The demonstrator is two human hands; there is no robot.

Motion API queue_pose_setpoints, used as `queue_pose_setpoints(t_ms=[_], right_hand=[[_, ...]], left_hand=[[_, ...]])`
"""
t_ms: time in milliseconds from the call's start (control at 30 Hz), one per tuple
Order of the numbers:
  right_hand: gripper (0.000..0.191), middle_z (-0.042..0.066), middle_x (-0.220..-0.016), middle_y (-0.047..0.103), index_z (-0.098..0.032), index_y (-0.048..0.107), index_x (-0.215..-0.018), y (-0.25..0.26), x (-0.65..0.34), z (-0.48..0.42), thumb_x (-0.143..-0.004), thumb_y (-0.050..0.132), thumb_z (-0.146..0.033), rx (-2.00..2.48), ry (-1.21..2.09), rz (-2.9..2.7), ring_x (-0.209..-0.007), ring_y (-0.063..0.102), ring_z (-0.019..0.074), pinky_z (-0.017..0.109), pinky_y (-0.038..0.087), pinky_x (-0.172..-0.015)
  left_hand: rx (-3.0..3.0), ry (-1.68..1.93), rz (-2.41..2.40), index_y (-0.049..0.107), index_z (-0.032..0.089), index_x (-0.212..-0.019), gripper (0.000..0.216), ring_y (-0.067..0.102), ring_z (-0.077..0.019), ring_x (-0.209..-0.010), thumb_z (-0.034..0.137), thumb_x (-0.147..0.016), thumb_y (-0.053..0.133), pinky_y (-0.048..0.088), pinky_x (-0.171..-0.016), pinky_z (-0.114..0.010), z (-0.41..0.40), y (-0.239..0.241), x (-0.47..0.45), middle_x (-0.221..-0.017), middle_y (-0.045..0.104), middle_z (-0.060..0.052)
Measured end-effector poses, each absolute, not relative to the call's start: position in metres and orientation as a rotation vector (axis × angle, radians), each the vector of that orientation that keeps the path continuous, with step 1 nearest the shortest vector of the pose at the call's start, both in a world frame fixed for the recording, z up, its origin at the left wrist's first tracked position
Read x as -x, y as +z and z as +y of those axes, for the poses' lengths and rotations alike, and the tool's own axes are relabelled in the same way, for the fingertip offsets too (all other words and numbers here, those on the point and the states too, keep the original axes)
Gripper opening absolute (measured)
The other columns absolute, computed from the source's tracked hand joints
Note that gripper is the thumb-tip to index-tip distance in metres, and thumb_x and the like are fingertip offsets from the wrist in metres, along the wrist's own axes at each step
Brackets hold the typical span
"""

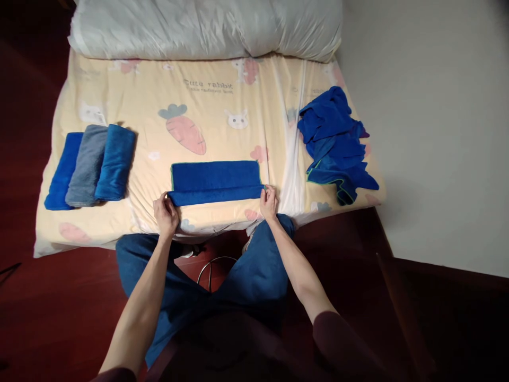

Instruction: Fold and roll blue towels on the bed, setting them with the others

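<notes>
blue towel [215, 182] lay flat mid-bed by the near edge, front strip folded over. my left hand [165, 214] and right hand [269, 201] pinched its two near corners. uneven pull might have skewed the fold; it sat close to the sheet [222, 114] edge and could slip off.

Before you stands a bed [222, 114] covered in a pale yellow sheet printed with carrots and rabbits. Along its far edge lies a rolled white quilt [207, 26]. Near the left edge sit three rolled towels [91, 164], two blue and one grey, touching side by side. At the near edge lies a partly folded dark blue towel [214, 178]. By the right edge rests a loose heap of blue cloths [336, 140].
</notes>
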State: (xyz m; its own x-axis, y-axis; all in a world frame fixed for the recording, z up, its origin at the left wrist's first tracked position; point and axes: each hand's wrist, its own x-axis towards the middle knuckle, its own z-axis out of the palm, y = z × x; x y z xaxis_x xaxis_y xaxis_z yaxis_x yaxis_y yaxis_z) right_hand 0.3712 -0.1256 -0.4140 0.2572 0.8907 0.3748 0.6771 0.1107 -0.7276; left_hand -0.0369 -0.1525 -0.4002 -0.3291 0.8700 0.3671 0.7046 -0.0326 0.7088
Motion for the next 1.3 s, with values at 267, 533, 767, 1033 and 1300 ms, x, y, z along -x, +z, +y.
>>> queue_pose_setpoints(t_ms=[267, 533, 767, 1033, 1300], right_hand=[[0.039, 0.009, -0.089, 0.072, -0.017, 0.059, -0.126, -0.416, -0.371, -0.125, -0.109, 0.042, -0.047, 1.639, 0.271, -1.471, -0.082, 0.072, 0.0209, 0.035, 0.058, -0.083], [0.037, 0.015, -0.105, 0.071, -0.016, 0.060, -0.126, -0.408, -0.370, -0.127, -0.108, 0.038, -0.040, 1.629, 0.197, -1.538, -0.099, 0.070, 0.0251, 0.042, 0.057, -0.092], [0.037, 0.016, -0.137, 0.066, -0.020, 0.067, -0.129, -0.399, -0.371, -0.137, -0.102, 0.046, -0.032, 1.583, 0.008, -1.738, -0.127, 0.060, 0.0318, 0.053, 0.042, -0.112], [0.043, 0.010, -0.134, 0.074, -0.021, 0.073, -0.129, -0.396, -0.371, -0.134, -0.094, 0.048, -0.018, 1.533, 0.073, -1.925, -0.123, 0.063, 0.0290, 0.050, 0.043, -0.109], [0.059, 0.009, -0.143, 0.068, -0.017, 0.068, -0.135, -0.390, -0.372, -0.135, -0.077, 0.057, -0.014, 1.572, 0.094, -2.025, -0.125, 0.060, 0.0306, 0.048, 0.043, -0.110]], left_hand=[[-1.669, 1.348, 2.000, 0.063, 0.017, -0.131, 0.037, 0.058, -0.0252, -0.103, 0.040, -0.107, 0.049, 0.044, -0.103, -0.043, -0.152, -0.407, 0.039, -0.100, 0.058, -0.011], [-1.770, 1.376, 1.986, 0.059, 0.015, -0.138, 0.040, 0.059, -0.0264, -0.111, 0.036, -0.107, 0.045, 0.047, -0.104, -0.044, -0.154, -0.404, 0.037, -0.109, 0.058, -0.015], [-2.039, 1.281, 1.907, 0.055, 0.018, -0.145, 0.046, 0.045, -0.0314, -0.147, 0.029, -0.101, 0.052, 0.033, -0.123, -0.051, -0.164, -0.393, 0.030, -0.155, 0.048, -0.021], [-2.161, 0.971, 1.733, 0.061, 0.021, -0.143, 0.051, 0.051, -0.0282, -0.147, 0.025, -0.093, 0.052, 0.029, -0.126, -0.054, -0.157, -0.381, 0.030, -0.150, 0.062, -0.011], [-2.166, 0.966, 1.790, 0.062, 0.021, -0.140, 0.061, 0.054, -0.0294, -0.143, 0.020, -0.080, 0.057, 0.034, -0.123, -0.050, -0.152, -0.379, 0.030, -0.149, 0.063, -0.009]])
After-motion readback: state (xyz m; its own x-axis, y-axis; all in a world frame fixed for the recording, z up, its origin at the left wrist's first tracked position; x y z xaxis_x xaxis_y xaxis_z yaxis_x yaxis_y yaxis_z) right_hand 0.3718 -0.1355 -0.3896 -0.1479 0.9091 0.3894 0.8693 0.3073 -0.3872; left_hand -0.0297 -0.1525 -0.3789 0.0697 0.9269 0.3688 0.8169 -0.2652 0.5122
